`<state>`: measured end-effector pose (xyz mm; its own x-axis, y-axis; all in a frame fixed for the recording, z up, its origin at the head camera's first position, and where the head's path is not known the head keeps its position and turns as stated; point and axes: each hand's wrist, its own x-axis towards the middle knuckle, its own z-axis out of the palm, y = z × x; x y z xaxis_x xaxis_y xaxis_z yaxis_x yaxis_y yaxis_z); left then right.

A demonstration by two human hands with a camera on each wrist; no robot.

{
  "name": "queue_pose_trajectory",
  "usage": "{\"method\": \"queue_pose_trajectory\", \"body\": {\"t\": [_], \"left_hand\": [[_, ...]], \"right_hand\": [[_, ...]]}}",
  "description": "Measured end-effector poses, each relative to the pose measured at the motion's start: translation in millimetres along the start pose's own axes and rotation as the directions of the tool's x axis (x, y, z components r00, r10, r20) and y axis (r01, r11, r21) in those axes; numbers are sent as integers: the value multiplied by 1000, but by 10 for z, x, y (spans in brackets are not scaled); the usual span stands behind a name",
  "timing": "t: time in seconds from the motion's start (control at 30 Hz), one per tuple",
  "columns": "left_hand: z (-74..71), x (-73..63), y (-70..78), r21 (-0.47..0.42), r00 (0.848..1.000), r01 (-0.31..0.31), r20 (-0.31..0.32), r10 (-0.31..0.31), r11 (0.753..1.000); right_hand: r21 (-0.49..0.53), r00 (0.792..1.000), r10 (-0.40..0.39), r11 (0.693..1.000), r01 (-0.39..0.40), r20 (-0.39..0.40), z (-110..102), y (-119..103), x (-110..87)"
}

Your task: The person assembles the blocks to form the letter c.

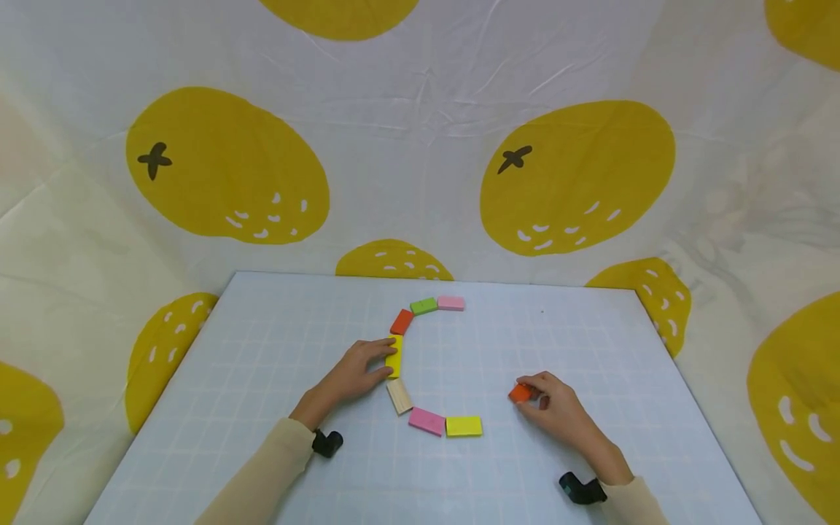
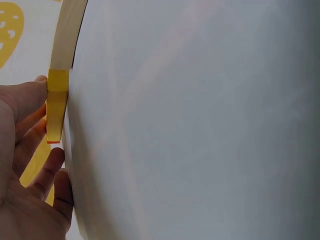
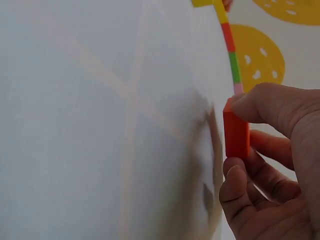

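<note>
Flat wooden blocks lie end to end in a C-shaped curve on the table in the head view. My left hand point(image 1: 357, 368) holds the yellow block point(image 1: 395, 357) at the left of this curve, thumb at its near end and fingertips by its far end. In the left wrist view, that yellow block point(image 2: 57, 105) meets a plain wood block point(image 2: 69, 35). Right of the curve, my right hand point(image 1: 558, 410) grips an orange block point(image 1: 520, 393) between thumb and fingers. The right wrist view shows this orange block point(image 3: 236, 131) upright, with the thumb at its top end.
Beyond the left hand are a red-orange block point(image 1: 402, 321), a green block point(image 1: 423, 306) and a pink block point(image 1: 450, 303). Nearer lie the plain wood block, another pink block point(image 1: 427, 421) and a yellow one point(image 1: 464, 426). A patterned cloth point(image 1: 420, 197) hangs behind the white table point(image 1: 295, 313).
</note>
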<state>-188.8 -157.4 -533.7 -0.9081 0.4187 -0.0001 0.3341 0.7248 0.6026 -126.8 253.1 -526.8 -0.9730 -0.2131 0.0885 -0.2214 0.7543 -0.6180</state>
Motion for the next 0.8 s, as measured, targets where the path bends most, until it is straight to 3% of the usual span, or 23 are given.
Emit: {"method": "queue_pose_trajectory", "body": {"t": [0.27, 0.8], "left_hand": [[-4, 4, 23, -8, 1000, 30, 7, -29, 1000], [12, 22, -1, -14, 1000, 13, -4, -13, 1000]], "right_hand": [[24, 999, 17, 1000, -18, 51, 48, -87, -47], [61, 993, -58, 997, 52, 99, 219, -253, -164]]}}
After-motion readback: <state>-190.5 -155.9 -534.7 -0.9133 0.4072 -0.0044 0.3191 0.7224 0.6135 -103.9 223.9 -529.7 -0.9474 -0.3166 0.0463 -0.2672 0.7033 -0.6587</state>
